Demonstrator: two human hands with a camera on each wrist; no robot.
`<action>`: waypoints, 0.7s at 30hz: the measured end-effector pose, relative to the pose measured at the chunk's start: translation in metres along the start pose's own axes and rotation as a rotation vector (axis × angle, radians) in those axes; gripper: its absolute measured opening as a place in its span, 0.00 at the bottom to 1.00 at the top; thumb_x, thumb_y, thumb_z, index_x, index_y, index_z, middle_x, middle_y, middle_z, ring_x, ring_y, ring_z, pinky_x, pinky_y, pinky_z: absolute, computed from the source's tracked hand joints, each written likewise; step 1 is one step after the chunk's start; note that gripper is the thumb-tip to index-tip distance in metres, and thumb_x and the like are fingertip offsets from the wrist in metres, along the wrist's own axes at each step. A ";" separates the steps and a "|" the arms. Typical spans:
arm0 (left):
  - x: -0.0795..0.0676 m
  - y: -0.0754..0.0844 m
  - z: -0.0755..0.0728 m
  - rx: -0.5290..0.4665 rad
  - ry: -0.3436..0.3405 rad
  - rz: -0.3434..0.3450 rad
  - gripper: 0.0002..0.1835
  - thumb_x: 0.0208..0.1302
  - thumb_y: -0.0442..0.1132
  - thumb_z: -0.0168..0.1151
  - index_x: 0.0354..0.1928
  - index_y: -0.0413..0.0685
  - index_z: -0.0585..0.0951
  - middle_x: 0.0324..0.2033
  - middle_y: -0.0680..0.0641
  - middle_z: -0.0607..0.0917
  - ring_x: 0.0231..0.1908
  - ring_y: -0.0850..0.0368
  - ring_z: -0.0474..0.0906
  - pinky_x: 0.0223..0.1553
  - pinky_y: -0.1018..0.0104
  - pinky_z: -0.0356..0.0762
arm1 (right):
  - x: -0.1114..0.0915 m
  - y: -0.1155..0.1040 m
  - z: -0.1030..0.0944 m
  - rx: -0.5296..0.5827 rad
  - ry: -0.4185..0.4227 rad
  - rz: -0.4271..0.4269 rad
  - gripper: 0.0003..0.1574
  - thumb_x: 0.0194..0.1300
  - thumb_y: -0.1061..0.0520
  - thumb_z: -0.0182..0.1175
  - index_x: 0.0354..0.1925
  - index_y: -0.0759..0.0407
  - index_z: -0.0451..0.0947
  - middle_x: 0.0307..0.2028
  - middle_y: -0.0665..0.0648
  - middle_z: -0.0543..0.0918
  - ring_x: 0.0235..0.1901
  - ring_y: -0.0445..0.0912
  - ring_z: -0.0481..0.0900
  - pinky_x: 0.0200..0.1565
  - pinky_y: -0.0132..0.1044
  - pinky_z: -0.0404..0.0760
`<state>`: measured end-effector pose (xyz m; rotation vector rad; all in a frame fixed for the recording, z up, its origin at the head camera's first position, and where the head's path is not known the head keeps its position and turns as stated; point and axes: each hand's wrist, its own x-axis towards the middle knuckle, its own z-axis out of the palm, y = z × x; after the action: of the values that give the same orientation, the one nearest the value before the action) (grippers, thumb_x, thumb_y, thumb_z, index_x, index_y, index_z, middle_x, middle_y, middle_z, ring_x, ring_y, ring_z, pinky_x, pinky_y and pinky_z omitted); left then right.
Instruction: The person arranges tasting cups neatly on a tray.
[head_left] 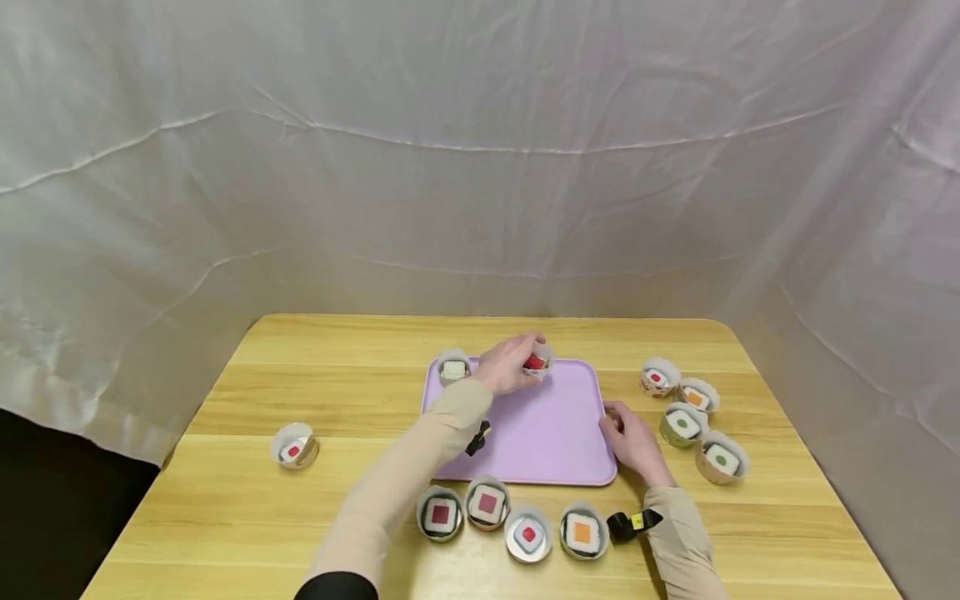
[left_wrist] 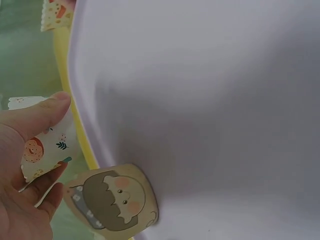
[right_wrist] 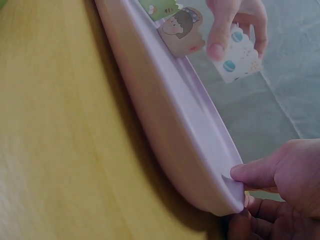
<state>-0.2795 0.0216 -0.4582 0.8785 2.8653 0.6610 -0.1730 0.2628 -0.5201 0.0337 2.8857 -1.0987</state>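
My left hand (head_left: 510, 364) grips a white paper baking cup (left_wrist: 37, 145) printed with doughnuts, with red filling inside, over the back edge of the lilac tray (head_left: 555, 433). In the left wrist view, the thumb and fingers (left_wrist: 42, 117) hold its sides. At the tray's right edge, my right hand (head_left: 633, 442) pinches the rim, thumb (right_wrist: 245, 175) on top and fingers beneath. A cup with a cartoon face (left_wrist: 120, 200) stands at the tray's edge near my left hand; a green cup (right_wrist: 157, 7) is beside it in the right wrist view.
Several cups with rice pieces (head_left: 487, 502) line the table in front of the tray. Another group of cups (head_left: 682, 423) stands right of my right hand. One cup (head_left: 294, 446) is alone at left. Pale cloth (head_left: 480, 208) hangs behind the wooden table (head_left: 360, 383).
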 end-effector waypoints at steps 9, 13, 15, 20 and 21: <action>0.007 0.001 0.011 0.113 -0.034 -0.046 0.36 0.59 0.47 0.74 0.67 0.59 0.67 0.64 0.51 0.80 0.59 0.49 0.80 0.57 0.54 0.79 | 0.001 0.000 0.001 -0.007 0.015 -0.019 0.25 0.74 0.57 0.51 0.63 0.69 0.72 0.29 0.56 0.74 0.28 0.45 0.69 0.32 0.35 0.67; 0.009 0.001 0.015 0.143 -0.045 -0.005 0.36 0.59 0.46 0.74 0.67 0.53 0.68 0.63 0.47 0.80 0.62 0.50 0.78 0.67 0.55 0.71 | 0.001 0.001 0.001 -0.012 0.013 -0.017 0.25 0.74 0.57 0.51 0.64 0.68 0.72 0.29 0.57 0.74 0.28 0.46 0.69 0.32 0.36 0.67; 0.009 0.002 0.016 0.154 -0.043 0.012 0.35 0.60 0.45 0.74 0.67 0.51 0.68 0.62 0.46 0.80 0.62 0.51 0.77 0.70 0.55 0.68 | 0.001 0.001 0.001 -0.010 0.011 -0.016 0.25 0.74 0.57 0.51 0.64 0.68 0.72 0.29 0.57 0.74 0.29 0.46 0.69 0.32 0.36 0.67; 0.009 0.003 0.018 0.177 -0.039 0.023 0.34 0.61 0.43 0.73 0.66 0.49 0.68 0.60 0.45 0.81 0.61 0.52 0.78 0.72 0.54 0.66 | 0.001 0.000 -0.001 -0.009 0.010 -0.016 0.25 0.74 0.57 0.50 0.64 0.68 0.72 0.30 0.57 0.74 0.29 0.46 0.69 0.33 0.36 0.67; 0.009 0.004 0.019 0.183 -0.037 0.025 0.34 0.61 0.43 0.73 0.66 0.49 0.69 0.59 0.45 0.81 0.61 0.52 0.78 0.72 0.54 0.67 | 0.001 0.001 -0.001 -0.011 0.011 -0.015 0.25 0.74 0.57 0.50 0.64 0.68 0.72 0.30 0.57 0.74 0.29 0.46 0.69 0.33 0.36 0.67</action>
<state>-0.2812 0.0366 -0.4730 0.9398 2.9210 0.3837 -0.1738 0.2639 -0.5199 0.0177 2.9065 -1.0883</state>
